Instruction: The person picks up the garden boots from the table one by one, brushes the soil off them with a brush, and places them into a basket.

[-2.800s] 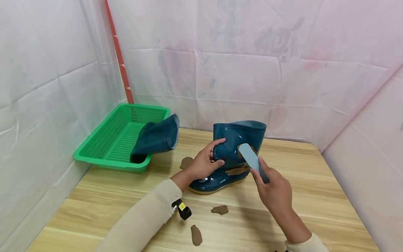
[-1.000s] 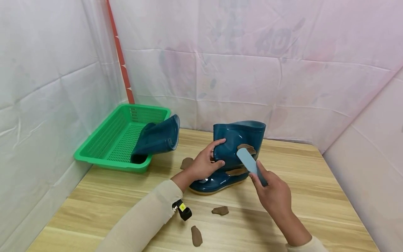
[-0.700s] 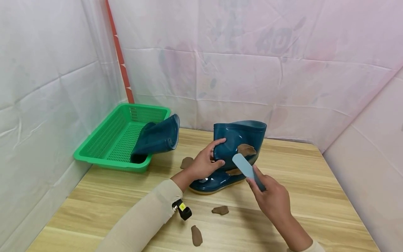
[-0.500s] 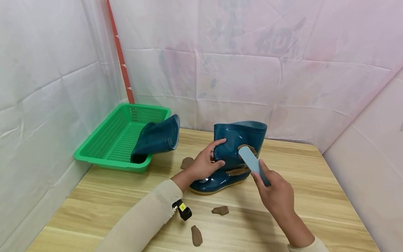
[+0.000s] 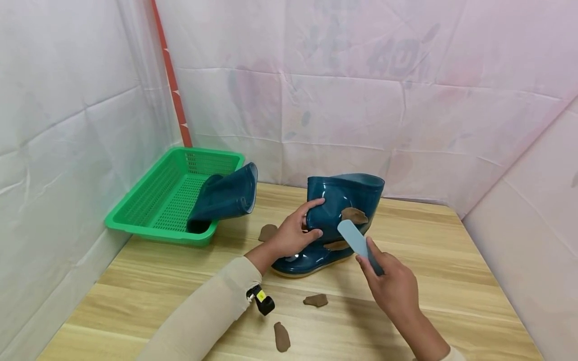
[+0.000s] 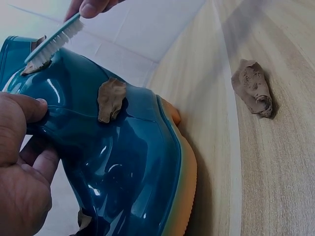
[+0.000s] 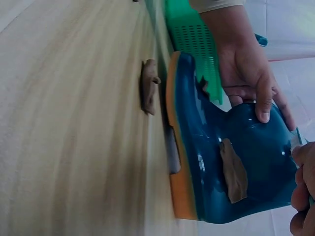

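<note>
A glossy dark-blue rain boot [image 5: 331, 195] stands on the table, sole down. My left hand [image 5: 289, 235] grips its shaft from the front, thumb and fingers spread around it. In my right hand [image 5: 393, 281] is a light-blue brush [image 5: 353, 236], held by its handle. The left wrist view shows its white bristles [image 6: 56, 46] against the shaft, at the edge of a brown clay-like patch [image 6: 37, 66]. Another brown patch [image 6: 111, 100] sticks to the boot lower down, near the ankle. The right wrist view shows only the fingers [image 7: 302, 187] of my right hand.
A green perforated basket [image 5: 117, 215] stands at the back left, a second blue boot [image 5: 226, 195] leaning out over its rim. Loose brown pieces lie on the table: one piece [image 5: 316, 300], another piece [image 5: 282, 337], and one [image 5: 268, 232] behind my left wrist. White sheeting [image 5: 338, 110] walls the back and sides.
My right hand has moved the brush up and down over the upper brown patch; it now sits lower, leaving more of that patch visible. My left hand stays in place on the boot.
</note>
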### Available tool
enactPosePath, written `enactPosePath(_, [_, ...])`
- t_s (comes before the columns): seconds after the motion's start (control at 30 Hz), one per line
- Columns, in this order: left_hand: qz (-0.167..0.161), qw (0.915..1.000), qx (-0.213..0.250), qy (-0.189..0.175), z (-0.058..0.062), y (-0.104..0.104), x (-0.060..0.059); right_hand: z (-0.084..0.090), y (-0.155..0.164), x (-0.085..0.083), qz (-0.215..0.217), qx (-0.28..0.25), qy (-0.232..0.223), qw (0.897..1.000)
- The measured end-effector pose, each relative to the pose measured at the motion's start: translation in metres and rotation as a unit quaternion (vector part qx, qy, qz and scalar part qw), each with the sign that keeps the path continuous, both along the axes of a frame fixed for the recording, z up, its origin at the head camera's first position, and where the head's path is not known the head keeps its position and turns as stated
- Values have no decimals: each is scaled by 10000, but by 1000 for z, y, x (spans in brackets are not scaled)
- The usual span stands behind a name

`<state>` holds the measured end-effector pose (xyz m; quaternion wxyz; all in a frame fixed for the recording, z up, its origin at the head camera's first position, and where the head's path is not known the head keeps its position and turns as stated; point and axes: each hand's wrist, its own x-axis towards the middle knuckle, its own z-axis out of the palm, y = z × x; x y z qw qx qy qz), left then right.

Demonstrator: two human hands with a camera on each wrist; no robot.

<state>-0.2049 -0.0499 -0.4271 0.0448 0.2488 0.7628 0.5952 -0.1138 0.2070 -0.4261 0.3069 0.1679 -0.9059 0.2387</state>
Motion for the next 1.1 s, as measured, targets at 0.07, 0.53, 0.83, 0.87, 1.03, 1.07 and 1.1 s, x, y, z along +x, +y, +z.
enactPosePath(0.07, [55, 10000, -39, 27, 0, 0, 0, 2, 0, -1, 47, -21, 147, 9999])
enactPosePath(0.53, [76, 10000, 1, -4, -3, 0, 0, -2, -2, -5, -227, -190, 154, 9994])
enactPosePath(0.83, [18, 10000, 21, -6, -1, 1, 0, 2, 1, -4, 9, -241, 520, 9984])
enactPosePath(0.87, [22, 10000, 8, -17, -1, 1, 0, 3, 2, -4, 5, -292, 604, 9977])
enactPosePath(1.03, [90, 9999, -65, 0, -1, 1, 0, 7, 1, -7, 50, -319, 660, 9973])
enactPosePath(1.07, [104, 9999, -64, 15, -1, 1, 0, 7, -1, -7, 91, -224, 575, 9981])
enactPosePath(1.1, [117, 9999, -64, 32, -1, 1, 0, 6, -2, -7, 136, -120, 457, 9988])
